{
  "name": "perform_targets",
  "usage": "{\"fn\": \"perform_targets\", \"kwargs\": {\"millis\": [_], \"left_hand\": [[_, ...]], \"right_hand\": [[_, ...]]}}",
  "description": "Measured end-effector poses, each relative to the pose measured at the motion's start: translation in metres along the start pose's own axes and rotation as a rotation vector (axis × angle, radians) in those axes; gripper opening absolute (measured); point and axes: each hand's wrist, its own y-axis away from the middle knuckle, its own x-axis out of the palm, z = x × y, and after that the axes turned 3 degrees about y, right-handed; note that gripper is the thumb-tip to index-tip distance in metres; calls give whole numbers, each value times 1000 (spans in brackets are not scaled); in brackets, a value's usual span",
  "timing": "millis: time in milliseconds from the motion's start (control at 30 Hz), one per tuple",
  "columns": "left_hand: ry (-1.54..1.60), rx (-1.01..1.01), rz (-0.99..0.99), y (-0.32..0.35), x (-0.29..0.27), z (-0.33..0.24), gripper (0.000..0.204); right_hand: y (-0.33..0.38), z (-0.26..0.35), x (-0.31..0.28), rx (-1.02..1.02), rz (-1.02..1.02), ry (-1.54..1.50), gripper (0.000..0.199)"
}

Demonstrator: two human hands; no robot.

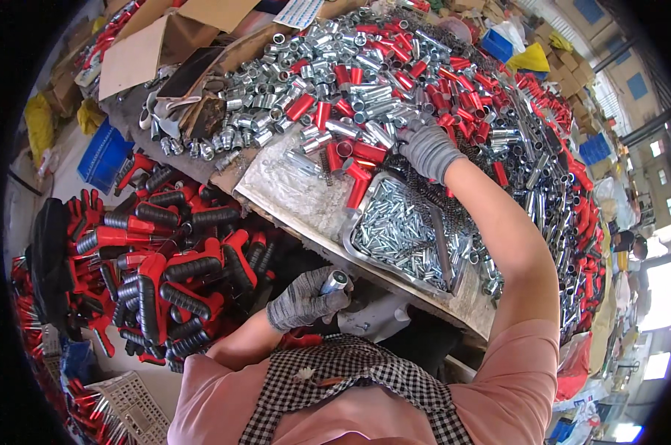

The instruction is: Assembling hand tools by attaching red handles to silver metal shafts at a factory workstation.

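Observation:
My left hand [306,302], in a grey knitted glove, is closed around a short silver metal tube [336,281] near my apron. The tube's round end points up. Farther forward, my right hand [430,152], gloved alike, reaches into a heap of metal parts with its fingers curled down. Loose silver tubes [380,134] lie against its fingertips; what they grip, if anything, is hidden. Below this hand are dark coil springs [417,194] and a metal tray [348,241] full of small silver pins [395,226]. Red sleeves [368,152] lie just left of the hand.
Red tools with black ribbed grips [194,263] are piled at the lower left. A pale board [280,189] lies left of the tray. Behind it stand an open cardboard box [139,55] and a dark phone-like slab [191,73]. A blue crate [104,157] is at the left.

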Motion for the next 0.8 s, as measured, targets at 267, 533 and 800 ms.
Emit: {"fn": "perform_targets", "kwargs": {"millis": [267,533,800], "left_hand": [[-30,28,20,2,-7,6,34],[-62,-1,4,0,-6,5,34],[-27,48,-69,7,-8,3,35]], "right_hand": [[-11,31,-7,16,-127,10,31],[-20,23,4,141,10,48,38],[-9,10,6,208,187,-27,45]]}}
